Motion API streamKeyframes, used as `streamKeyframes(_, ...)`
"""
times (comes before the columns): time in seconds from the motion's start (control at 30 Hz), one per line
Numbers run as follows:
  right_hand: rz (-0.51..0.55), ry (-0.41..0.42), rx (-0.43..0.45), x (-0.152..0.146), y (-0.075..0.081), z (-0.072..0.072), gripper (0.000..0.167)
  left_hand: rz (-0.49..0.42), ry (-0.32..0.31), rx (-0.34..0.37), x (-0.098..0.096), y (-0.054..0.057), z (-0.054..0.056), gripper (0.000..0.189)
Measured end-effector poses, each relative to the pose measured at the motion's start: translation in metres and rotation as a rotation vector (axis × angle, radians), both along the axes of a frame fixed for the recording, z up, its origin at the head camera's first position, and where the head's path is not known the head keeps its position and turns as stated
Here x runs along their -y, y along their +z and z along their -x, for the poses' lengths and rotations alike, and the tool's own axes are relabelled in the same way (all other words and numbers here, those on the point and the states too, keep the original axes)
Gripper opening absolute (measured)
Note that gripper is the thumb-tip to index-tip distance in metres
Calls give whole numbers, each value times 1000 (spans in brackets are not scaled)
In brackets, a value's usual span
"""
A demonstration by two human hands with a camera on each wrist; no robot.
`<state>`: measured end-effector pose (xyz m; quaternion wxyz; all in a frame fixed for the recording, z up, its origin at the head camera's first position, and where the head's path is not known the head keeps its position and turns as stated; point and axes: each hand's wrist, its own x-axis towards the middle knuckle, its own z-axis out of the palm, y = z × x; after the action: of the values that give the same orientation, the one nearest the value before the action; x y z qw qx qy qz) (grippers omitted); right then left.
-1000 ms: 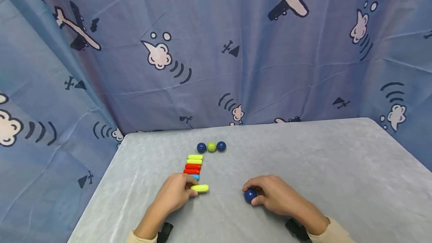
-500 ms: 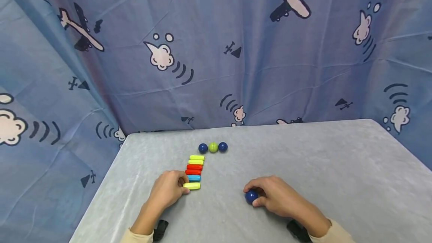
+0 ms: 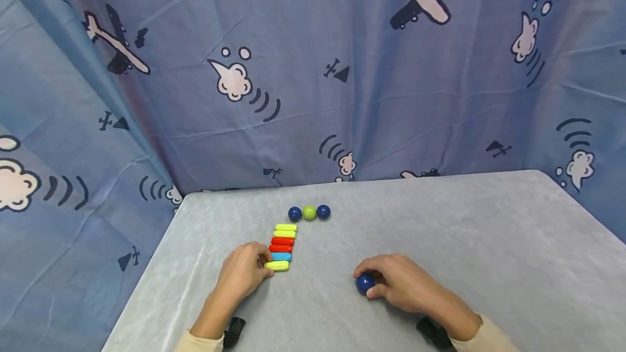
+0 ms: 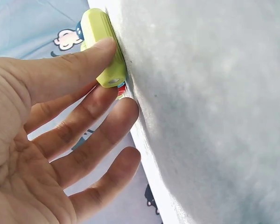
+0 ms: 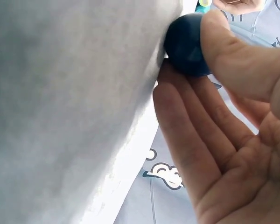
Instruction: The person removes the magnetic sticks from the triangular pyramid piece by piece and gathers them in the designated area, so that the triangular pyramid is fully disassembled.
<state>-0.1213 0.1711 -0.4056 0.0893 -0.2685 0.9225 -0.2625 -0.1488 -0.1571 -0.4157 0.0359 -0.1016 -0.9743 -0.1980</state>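
My left hand (image 3: 244, 268) pinches a yellow-green ribbed stick (image 3: 277, 266) between thumb and fingers. It lies at the near end of a column of sticks, right beside the blue stick (image 3: 282, 257). In the left wrist view the thumb presses along the side of the yellow-green stick (image 4: 102, 28), and the other fingers are loosely spread. On the right, my right hand (image 3: 398, 281) holds a dark blue ball (image 3: 364, 285) on the table. The right wrist view has the thumb and fingertips around the blue ball (image 5: 184, 44).
Beyond the blue stick lie two red sticks (image 3: 281, 245) and two yellow-green sticks (image 3: 286, 231). Past them stand a blue ball (image 3: 294, 213), a green ball (image 3: 309, 212) and another blue ball (image 3: 323, 212) in a row. A patterned curtain (image 3: 313, 96) hangs behind the grey table (image 3: 440, 221).
My left hand has moved left and slightly away from me, bringing the yellow-green stick in line below the blue one. My right hand stays with the ball in nearly the same place.
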Motion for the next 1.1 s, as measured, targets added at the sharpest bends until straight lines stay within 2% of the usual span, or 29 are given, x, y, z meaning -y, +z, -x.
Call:
streamKeyframes(0.2, -28, 30, -29, 3, 4, 1, 28, 16, -3, -12, 0, 0, 1, 21)
streamKeyframes(0.33, -32, 28, -51, 7, 7, 10, 29, 22, -1, -19, 0, 1, 0, 20)
streamKeyframes(0.7, -13, -48, -130, 18, 10, 58, 34, 38, -6, -39, -1, 0, 0, 20)
streamKeyframes(1.1, 3, -148, -108, 30, 7, 105, 38, 28, 5, -55, 0, -1, -1, 21)
